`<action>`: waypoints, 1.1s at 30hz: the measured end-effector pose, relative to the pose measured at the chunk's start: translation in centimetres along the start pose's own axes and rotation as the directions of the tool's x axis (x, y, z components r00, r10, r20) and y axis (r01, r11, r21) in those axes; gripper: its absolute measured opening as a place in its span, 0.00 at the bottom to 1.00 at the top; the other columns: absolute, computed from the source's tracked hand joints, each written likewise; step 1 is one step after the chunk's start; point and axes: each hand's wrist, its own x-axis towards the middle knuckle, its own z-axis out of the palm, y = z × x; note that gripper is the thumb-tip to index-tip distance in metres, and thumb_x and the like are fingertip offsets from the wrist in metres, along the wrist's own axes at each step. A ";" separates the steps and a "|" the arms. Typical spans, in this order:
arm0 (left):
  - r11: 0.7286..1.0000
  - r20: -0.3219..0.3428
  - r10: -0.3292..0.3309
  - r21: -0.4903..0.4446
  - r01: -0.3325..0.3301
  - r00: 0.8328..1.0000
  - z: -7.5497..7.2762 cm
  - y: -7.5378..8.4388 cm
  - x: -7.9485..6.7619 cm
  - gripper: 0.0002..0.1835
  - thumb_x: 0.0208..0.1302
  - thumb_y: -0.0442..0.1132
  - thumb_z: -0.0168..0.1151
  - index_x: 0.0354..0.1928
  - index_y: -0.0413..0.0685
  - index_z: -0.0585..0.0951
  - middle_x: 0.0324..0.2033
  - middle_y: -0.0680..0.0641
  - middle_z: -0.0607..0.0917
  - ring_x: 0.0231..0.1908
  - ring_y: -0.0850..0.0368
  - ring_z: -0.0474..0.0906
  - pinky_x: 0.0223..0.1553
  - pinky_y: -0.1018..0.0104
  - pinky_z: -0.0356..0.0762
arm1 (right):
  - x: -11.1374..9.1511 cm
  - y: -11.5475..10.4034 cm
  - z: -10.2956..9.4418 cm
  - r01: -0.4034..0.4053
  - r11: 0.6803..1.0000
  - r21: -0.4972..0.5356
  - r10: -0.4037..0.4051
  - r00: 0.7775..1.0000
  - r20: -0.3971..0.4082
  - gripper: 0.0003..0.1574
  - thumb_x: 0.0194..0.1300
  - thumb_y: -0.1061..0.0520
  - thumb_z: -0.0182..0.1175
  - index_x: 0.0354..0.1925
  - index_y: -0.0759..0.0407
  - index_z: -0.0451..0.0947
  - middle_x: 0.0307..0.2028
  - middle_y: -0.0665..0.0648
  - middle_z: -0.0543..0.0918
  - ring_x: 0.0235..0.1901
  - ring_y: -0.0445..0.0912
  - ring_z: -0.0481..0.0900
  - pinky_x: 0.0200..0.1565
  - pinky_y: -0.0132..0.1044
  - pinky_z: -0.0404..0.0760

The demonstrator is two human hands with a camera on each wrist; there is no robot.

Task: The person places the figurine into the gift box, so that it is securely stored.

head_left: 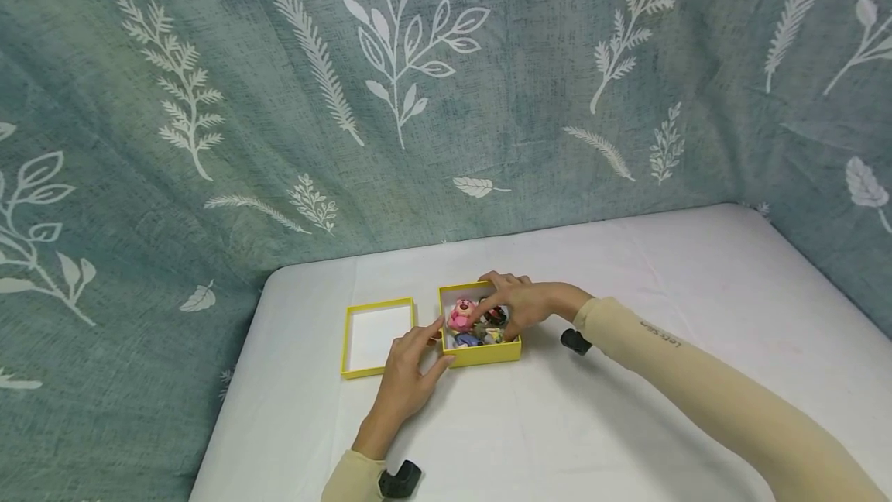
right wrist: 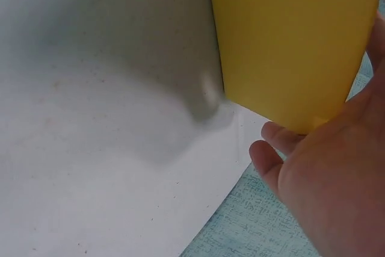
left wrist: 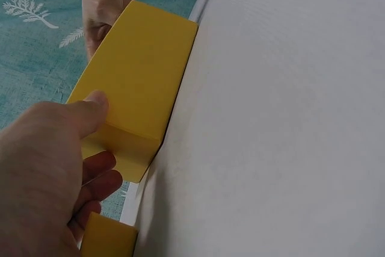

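Observation:
A yellow box [head_left: 488, 356] stands uncovered on the table, with small figures inside. Among them are a pink bear figure [head_left: 461, 316], a dark figure [head_left: 496, 316] and a blue one [head_left: 465, 340]. My left hand [head_left: 407, 374] holds the box by its near left corner. In the left wrist view its thumb [left wrist: 93, 112] lies on the front wall, the other fingers by the left side. From the right, my right hand [head_left: 523, 304] reaches over the box, its index finger extended down beside the pink bear. Other right fingers are at the back edge; what the fingertips touch inside is partly hidden.
Left of the box lies a shallow yellow-rimmed lid [head_left: 376, 335] with a white inside, partly behind my left hand. A white cloth covers the table [head_left: 627, 277]. A green leaf-patterned curtain [head_left: 432, 200] hangs along the back and sides.

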 end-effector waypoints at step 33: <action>1.000 0.011 -0.017 -0.007 0.017 1.000 0.0 -0.2 0.3 0.34 0.60 0.46 0.70 0.68 0.54 0.72 0.45 0.54 0.83 0.46 0.57 0.80 0.49 0.58 0.70 | 0.5 -0.3 -0.8 0.001 0.994 -0.110 0.004 0.999 0.043 0.30 0.55 0.50 0.70 0.54 0.25 0.75 0.74 0.56 0.51 0.71 0.65 0.54 0.64 0.66 0.60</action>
